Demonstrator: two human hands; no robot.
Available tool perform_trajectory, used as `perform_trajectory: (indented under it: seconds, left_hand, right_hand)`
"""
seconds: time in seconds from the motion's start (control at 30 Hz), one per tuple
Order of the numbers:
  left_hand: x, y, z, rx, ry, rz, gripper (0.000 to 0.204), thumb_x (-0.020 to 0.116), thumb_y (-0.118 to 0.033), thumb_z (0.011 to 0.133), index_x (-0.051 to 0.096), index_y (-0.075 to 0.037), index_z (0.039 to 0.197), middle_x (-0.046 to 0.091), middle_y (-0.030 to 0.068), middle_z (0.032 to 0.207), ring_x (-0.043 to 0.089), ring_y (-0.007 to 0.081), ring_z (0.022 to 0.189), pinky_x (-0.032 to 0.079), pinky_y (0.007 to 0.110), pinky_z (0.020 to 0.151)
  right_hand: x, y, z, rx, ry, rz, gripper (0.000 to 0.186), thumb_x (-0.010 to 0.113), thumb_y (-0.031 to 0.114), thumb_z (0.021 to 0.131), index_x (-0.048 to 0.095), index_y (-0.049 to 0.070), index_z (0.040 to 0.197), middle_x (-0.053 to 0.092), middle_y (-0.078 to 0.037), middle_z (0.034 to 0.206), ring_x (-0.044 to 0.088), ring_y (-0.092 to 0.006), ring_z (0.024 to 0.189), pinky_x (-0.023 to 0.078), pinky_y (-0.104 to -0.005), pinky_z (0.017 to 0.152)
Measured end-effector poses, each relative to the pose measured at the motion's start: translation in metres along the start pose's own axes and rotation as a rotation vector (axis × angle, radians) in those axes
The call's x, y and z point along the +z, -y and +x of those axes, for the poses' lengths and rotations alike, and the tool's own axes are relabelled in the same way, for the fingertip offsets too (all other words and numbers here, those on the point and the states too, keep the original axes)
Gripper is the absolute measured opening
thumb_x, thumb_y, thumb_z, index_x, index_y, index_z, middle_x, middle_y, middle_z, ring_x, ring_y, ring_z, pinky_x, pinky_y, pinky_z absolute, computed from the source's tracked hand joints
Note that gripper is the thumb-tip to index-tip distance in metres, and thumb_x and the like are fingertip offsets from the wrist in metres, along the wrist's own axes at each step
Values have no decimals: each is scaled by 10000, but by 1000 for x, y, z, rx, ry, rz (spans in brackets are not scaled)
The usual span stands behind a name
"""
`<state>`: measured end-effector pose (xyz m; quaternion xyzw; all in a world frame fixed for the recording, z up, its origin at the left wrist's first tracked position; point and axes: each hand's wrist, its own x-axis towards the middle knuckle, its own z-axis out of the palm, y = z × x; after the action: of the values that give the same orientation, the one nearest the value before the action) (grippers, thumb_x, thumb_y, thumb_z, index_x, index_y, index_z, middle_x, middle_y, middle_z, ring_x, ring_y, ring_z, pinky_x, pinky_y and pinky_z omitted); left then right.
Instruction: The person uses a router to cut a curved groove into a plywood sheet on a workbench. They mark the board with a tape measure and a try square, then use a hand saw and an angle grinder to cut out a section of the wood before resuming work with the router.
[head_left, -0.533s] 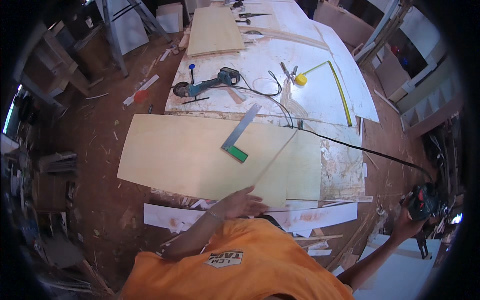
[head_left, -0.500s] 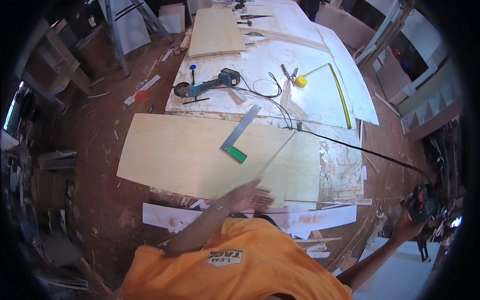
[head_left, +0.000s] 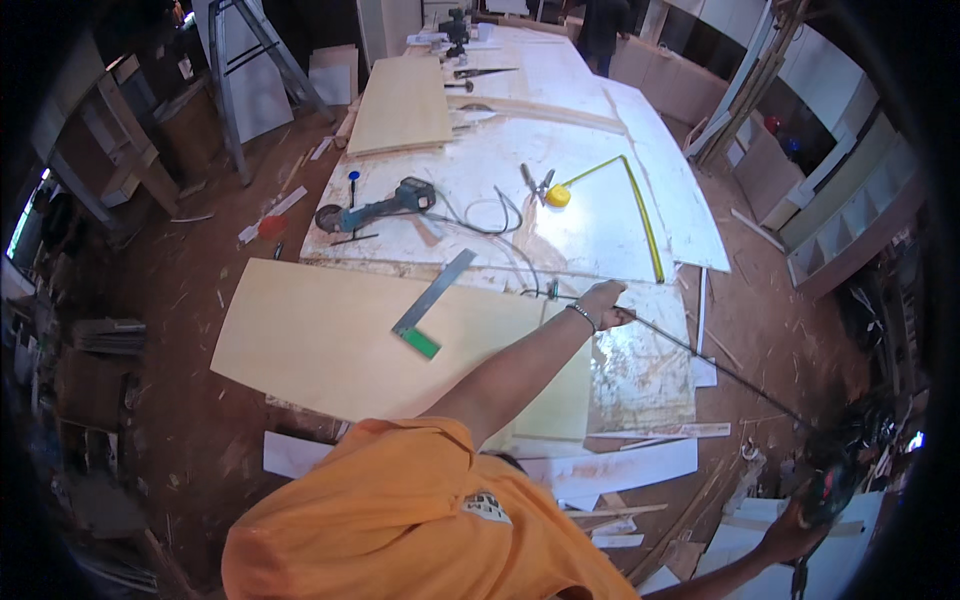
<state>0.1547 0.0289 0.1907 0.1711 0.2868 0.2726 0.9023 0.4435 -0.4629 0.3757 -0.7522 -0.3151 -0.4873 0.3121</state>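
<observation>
Left hand [head_left: 603, 301] on black power cable [head_left: 700, 352].

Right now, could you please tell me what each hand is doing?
Left hand: closed on the black power cord over the workbench.
Right hand: gripping a power tool at the lower right.

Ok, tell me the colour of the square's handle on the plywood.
Green, on the metal try square; head view.
</observation>
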Motion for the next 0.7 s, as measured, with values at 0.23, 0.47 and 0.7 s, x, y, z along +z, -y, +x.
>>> perform_trajectory:
  seconds: [0.23, 0.47, 0.7]
  left_hand:
    - [125, -93, 0, 308, 334, 202, 99, 578, -126, 1021, 609, -52, 963, 639, 74, 833, 669, 194, 744, 570, 327, 705]
    - [137, -271, -155, 598, 34, -297, 335, 553, -95, 1031, 521, 43, 1335, 543, 218, 1339, 590, 261, 1230, 527, 371, 1065]
    - [12, -424, -358, 903, -248, 307, 215, 503, -53, 1040, 540, 141, 1125, 644, 165, 908, 697, 205, 782, 626, 284, 678]
  right_hand:
    - [-14, -27, -19, 237, -73, 183, 628, 881, 356, 838, 640, 31, 1318, 729, -129, 1231, 710, -246, 1076, 557, -376, 928]
    - [-20, 23, -17, 319, 50, 6, 598, 857, 253, 875, 581, -10, 1336, 705, -175, 1236, 707, -262, 1058, 566, -370, 884]
    - [85, 41, -33, 318, 90, 319, 543, 813, 226, 913, 588, -45, 1326, 693, -173, 1275, 681, -255, 1125, 543, -381, 984]
